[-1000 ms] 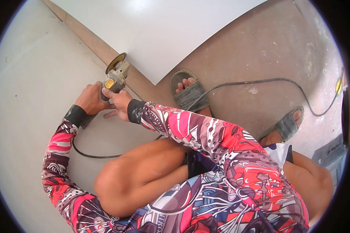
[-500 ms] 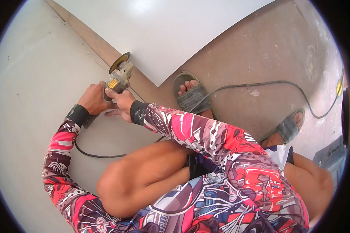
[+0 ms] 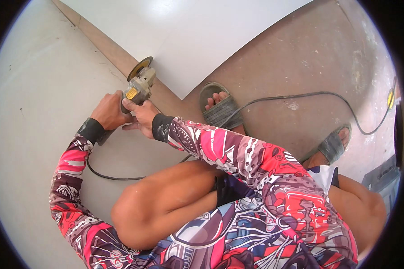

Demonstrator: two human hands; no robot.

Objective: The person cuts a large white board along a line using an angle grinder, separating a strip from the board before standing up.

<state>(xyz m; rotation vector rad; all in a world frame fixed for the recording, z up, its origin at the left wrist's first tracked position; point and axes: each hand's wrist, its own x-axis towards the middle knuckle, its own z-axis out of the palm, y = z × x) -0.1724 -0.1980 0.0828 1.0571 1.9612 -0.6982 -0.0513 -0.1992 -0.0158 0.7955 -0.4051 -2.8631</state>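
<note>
Far out at nine o'clock, a broad pale grey board [image 3: 36, 134] with a few small dark marks. At eight, a patterned sleeve [image 3: 67, 172] in pink, red, white and maroon, ending in a black cuff [image 3: 91, 131]. Between nine and ten, the left hand [image 3: 107, 111], closed with curled fingers round the handle of a grinder [image 3: 139, 89]. Further down at eight, a loop of black cord [image 3: 114, 178] over the board, and between seven and eight a bent bare knee [image 3: 134, 215]. At ten, the grinder itself, dusty, pale-headed, with a yellow patch on its body; at half past ten, its round disc [image 3: 140, 68], tilted, over or near a narrow brown strip [image 3: 104, 45]. Cannot tell whether touching it. Just right of the left hand, the right hand [image 3: 144, 117], about half open, thumb against the grinder's body, other fingers partly stretched out beneath; cannot tell how far wrapped round the tool. From eleven to one, a white sheet [image 3: 184, 40], with one corner pointing toward the centre. Near the centre at one, a dark sandal [image 3: 223, 112] on a foot. At two, brown floor [image 3: 292, 67], crossed by more cord. Between three and four, another sandal [image 3: 331, 150], then a grey-blue box [image 3: 381, 179] at the rim.
</note>
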